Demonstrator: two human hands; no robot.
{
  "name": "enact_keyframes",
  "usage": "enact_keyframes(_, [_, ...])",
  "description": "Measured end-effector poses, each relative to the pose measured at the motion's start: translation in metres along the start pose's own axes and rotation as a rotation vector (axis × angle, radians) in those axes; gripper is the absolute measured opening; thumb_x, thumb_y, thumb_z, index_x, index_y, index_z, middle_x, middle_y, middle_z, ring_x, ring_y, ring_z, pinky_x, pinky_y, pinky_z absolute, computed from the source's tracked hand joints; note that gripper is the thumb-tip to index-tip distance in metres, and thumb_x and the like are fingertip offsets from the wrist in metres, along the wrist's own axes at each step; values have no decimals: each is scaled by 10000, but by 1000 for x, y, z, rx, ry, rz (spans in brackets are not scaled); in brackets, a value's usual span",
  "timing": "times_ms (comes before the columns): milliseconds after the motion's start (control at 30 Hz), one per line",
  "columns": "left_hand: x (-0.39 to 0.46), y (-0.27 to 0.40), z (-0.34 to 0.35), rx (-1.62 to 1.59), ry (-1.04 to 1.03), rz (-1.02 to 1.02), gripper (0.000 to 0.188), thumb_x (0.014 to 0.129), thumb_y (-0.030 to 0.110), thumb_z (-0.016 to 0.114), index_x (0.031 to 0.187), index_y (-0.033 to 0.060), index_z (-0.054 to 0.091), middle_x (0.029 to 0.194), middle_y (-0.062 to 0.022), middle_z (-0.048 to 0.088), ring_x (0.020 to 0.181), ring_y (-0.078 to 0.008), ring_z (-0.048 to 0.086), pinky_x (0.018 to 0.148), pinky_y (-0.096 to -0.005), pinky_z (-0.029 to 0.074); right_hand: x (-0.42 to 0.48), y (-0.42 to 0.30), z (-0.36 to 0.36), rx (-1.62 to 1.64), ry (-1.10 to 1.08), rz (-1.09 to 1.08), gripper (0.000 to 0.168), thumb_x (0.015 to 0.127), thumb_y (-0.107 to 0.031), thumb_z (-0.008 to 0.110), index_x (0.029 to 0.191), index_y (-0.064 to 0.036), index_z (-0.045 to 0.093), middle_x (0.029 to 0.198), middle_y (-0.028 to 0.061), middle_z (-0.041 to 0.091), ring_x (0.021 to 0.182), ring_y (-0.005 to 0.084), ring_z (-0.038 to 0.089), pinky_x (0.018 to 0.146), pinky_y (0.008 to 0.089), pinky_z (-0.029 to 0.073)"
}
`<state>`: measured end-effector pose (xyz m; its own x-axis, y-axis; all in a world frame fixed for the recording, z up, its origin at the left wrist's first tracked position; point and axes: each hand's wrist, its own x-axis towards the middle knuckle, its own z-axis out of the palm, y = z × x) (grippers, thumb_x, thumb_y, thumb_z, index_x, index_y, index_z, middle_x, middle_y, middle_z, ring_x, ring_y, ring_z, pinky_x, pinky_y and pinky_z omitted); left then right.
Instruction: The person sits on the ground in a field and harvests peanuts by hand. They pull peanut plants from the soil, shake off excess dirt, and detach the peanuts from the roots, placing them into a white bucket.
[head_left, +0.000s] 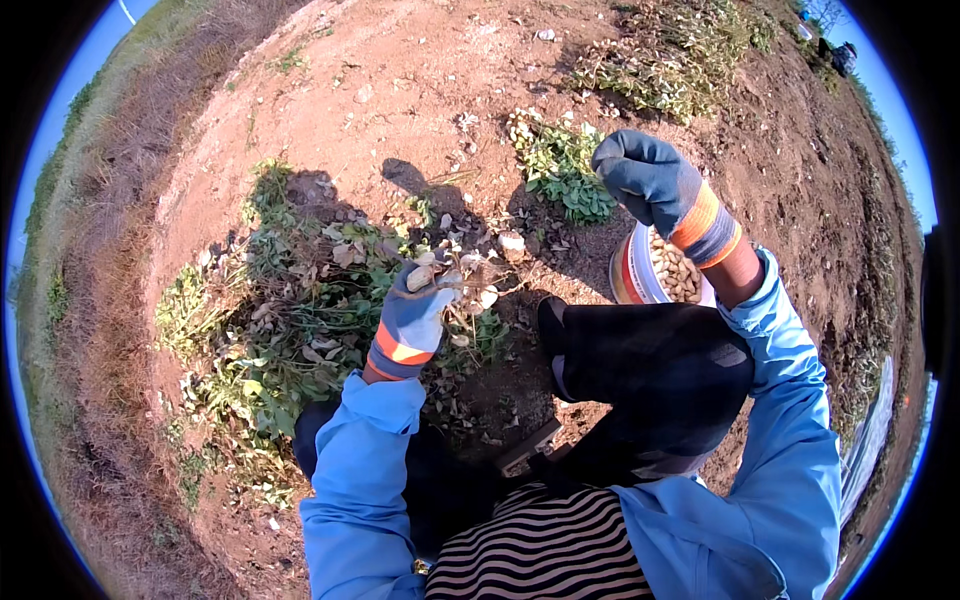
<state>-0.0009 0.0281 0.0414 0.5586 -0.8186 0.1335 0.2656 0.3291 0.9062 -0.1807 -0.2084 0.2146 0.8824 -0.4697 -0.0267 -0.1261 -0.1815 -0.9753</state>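
Observation:
My left hand (414, 315), in a grey work glove with an orange cuff band, grips a peanut plant by its roots (472, 281), where pale pods hang. Leafy peanut vines (322, 300) lie heaped beside and beyond this hand. My right hand (646, 184), in a matching glove, is raised with its fingers curled above a white plastic bucket (637, 266) with a red band. Whether anything is inside those fingers cannot be seen. Picked peanuts in the shell (675, 271) fill much of the bucket, which stands beyond my bent knee and is partly hidden by it and my right wrist.
A small pile of green and yellow peanut plants (566, 169) lies beyond the bucket. Farther off are more pulled vines (667, 67). Dry grass (112, 247) borders the bare soil on the left. A person (844, 58) is far off at the upper right. Plastic sheeting (870, 435) lies at lower right.

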Motion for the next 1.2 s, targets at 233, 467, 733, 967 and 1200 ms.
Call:
enact_keyframes(233, [10, 38, 43, -276, 112, -223, 321, 871, 218, 544, 1050, -48, 546, 838, -137, 597, 648, -247, 558, 669, -418, 485, -27, 0, -57, -1491, 197, 328, 160, 756, -140, 587, 901, -77, 613, 844, 143, 619, 834, 309, 597, 722, 396, 460])
enact_keyframes(467, [15, 39, 61, -259, 129, -307, 300, 885, 167, 487, 1113, -25, 528, 887, -121, 598, 700, -227, 579, 712, -421, 501, -34, -25, -3, -830, -127, -209, 263, 790, -138, 615, 1025, -25, 578, 948, 141, 588, 893, 327, 573, 753, 366, 468])
enact_keyframes(733, [25, 8, 51, 130, 3, -83, 324, 846, 61, 550, 1162, -7, 524, 1070, -91, 595, 969, -186, 578, 849, -319, 468, -3, -1, 72, -990, -147, -424, 503, 753, -429, 642, 1065, -71, 477, 875, 179, 570, 794, 389, 574, 655, 455, 456])
enact_keyframes(967, [26, 15, 50, -330, -196, -301, 232, 898, 198, 507, 1008, 19, 604, 962, -59, 619, 901, -147, 582, 794, -295, 470, 3, 0, 76, -672, -185, -342, 317, 763, -259, 668, 880, -18, 499, 679, 144, 512, 629, 280, 534, 568, 356, 413])
enact_keyframes(1200, [15, -3, 35, -246, -69, -120, 315, 938, 238, 433, 1116, -4, 529, 1051, -73, 597, 944, -170, 589, 868, -296, 458, 3, -11, 85, -399, -286, -112, 235, 774, -183, 660, 822, -19, 498, 633, 27, 464, 601, 92, 419, 531, 271, 374])
